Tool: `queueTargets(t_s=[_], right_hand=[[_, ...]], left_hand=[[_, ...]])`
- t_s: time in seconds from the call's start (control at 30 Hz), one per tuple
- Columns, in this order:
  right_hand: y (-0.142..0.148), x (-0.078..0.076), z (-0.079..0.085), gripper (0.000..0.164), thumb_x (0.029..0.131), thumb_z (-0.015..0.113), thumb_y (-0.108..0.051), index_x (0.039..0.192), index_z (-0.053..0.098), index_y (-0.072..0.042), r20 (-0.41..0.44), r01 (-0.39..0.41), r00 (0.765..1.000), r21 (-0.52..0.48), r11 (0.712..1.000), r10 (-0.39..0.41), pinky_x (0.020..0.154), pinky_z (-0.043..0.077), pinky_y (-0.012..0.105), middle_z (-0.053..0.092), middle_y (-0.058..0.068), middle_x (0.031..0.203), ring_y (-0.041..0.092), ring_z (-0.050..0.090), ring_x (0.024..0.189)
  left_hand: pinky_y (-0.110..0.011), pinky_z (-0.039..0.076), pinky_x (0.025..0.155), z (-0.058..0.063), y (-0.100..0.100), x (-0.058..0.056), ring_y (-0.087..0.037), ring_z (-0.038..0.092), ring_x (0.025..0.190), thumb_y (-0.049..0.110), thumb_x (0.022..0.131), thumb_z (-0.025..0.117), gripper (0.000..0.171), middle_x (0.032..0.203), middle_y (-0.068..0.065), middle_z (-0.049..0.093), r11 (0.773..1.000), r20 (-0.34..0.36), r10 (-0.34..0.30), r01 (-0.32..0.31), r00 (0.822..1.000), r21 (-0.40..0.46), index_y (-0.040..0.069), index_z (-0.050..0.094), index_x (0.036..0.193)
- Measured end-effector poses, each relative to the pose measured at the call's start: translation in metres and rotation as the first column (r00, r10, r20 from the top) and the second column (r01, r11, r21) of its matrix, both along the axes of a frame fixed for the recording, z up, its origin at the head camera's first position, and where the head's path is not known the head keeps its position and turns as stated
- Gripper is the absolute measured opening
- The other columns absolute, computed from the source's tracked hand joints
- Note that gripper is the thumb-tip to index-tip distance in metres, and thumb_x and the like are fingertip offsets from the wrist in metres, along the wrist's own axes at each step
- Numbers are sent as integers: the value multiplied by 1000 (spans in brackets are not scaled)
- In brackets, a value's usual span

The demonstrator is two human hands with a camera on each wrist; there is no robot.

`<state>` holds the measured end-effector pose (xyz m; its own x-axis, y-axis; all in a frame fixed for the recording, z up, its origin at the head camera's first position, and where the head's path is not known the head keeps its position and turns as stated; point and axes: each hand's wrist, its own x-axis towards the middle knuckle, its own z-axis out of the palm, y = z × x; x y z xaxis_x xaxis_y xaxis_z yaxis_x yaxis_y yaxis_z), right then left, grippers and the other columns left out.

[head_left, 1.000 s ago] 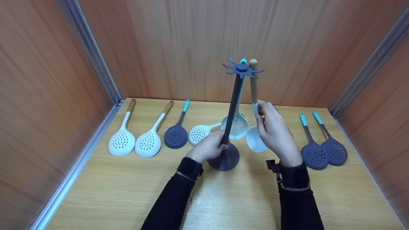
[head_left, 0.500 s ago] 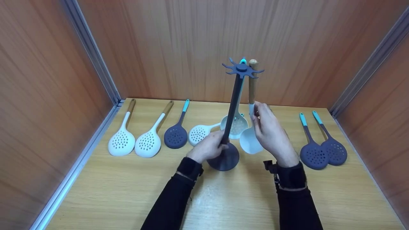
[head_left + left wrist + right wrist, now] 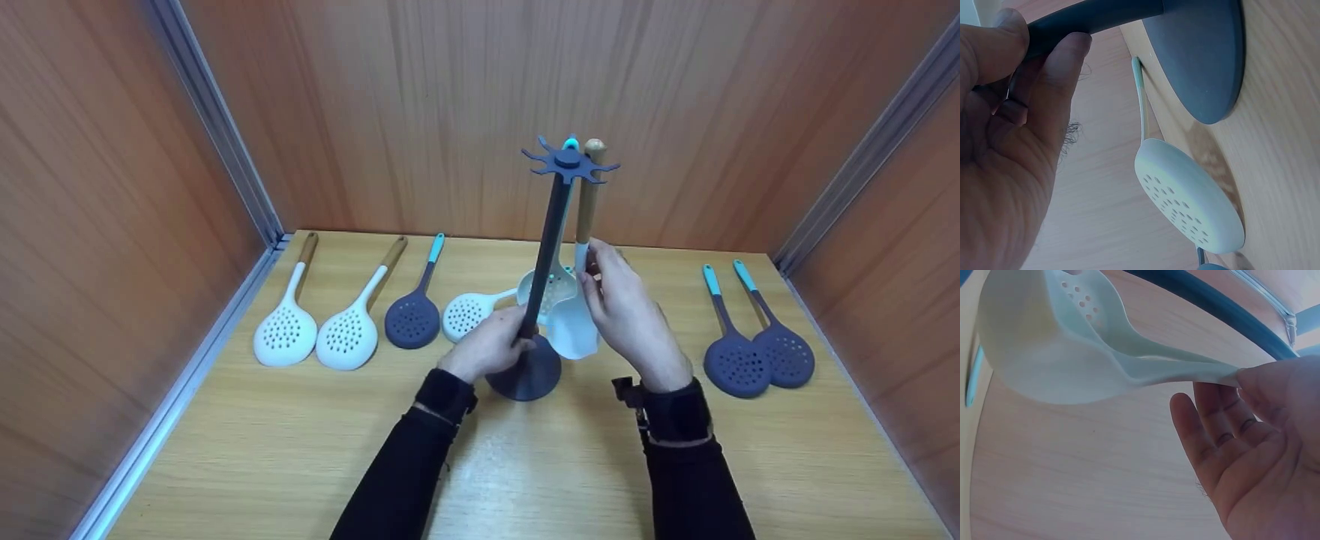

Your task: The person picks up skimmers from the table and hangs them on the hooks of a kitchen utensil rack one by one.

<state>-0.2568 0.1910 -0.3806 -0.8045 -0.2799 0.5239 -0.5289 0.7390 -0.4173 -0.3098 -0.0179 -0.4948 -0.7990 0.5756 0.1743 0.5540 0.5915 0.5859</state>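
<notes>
My left hand (image 3: 487,346) grips the lower post of a dark utensil stand (image 3: 553,247), just above its round base. My right hand (image 3: 630,315) pinches the white neck of a ladle (image 3: 574,334) with a wooden handle. The ladle is upright, its handle top among the stand's hooks; whether it hangs on one I cannot tell. Behind it, a pale perforated ladle (image 3: 559,289) with a turquoise handle top hangs at the stand. In the right wrist view, the solid ladle's bowl (image 3: 1061,365) overlaps the perforated bowl (image 3: 1092,306).
A white skimmer (image 3: 466,315) lies behind my left hand. To the left lie two white skimmers (image 3: 285,334) with wooden handles and a dark skimmer (image 3: 412,319). Two dark skimmers (image 3: 739,367) overlap at the right. Wooden panels (image 3: 480,112) enclose the table (image 3: 300,450).
My right hand has moved left with the ladle, bringing its bowl closer to the post and in front of the perforated ladle. My left hand and the stand have stayed put.
</notes>
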Motion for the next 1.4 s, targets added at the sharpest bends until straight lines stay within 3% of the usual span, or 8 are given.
queueTargets(t_s=[0.4, 0.63, 0.93, 1.1, 1.27, 1.4], right_hand=[[-1, -1, 0, 47, 101, 50, -17, 145, 36, -11, 54, 51, 997, 36, 998, -53, 80, 57, 34, 59, 5, 118, 17, 58, 103], [6, -1, -1, 43, 100, 50, -15, 142, 41, -14, -4, 49, 999, 20, 999, -49, 79, 56, 36, 59, 3, 116, 17, 59, 102], [18, -5, -3, 33, 98, 55, -20, 131, 54, -19, -56, 121, 991, -39, 992, -123, 85, 54, 40, 59, 2, 118, 17, 59, 106], [24, -10, -7, 31, 98, 56, -21, 129, 55, -19, -39, 149, 988, -62, 987, -152, 89, 53, 43, 59, 2, 117, 19, 60, 107], [31, -12, -12, 31, 99, 55, -24, 130, 54, -19, -1, 179, 984, -56, 982, -180, 84, 54, 42, 59, 1, 117, 19, 59, 108], [35, -14, -16, 32, 99, 54, -25, 130, 54, -19, 13, 187, 982, -48, 981, -187, 79, 56, 41, 59, 1, 117, 20, 59, 109]], left_hand=[[-34, 48, 93, 0, 0, 0, -9, 56, 99, 15, 89, 69, 24, 96, 9, 58, 1000, -6, 8, -8, 1000, -4, 24, 55, 106], [-33, 49, 94, 0, 0, 1, -8, 57, 101, 18, 90, 69, 27, 101, 9, 58, 1000, -1, 6, -6, 1000, 8, 26, 55, 111], [-31, 49, 93, 0, 0, 1, -6, 57, 101, 20, 91, 68, 24, 100, 10, 58, 1000, 28, 14, -14, 1000, 4, 27, 55, 109], [-31, 48, 95, 0, 0, 0, -6, 57, 105, 20, 91, 68, 26, 105, 10, 60, 1000, 29, 17, -17, 999, -3, 27, 55, 113], [-32, 48, 97, -1, 0, 0, -7, 57, 110, 21, 91, 68, 33, 112, 8, 61, 1000, 15, 24, -24, 1000, -7, 28, 53, 119], [-31, 49, 95, -3, 0, 1, -9, 58, 108, 23, 91, 68, 42, 108, 6, 61, 999, -13, 38, -38, 999, -13, 26, 47, 128]])
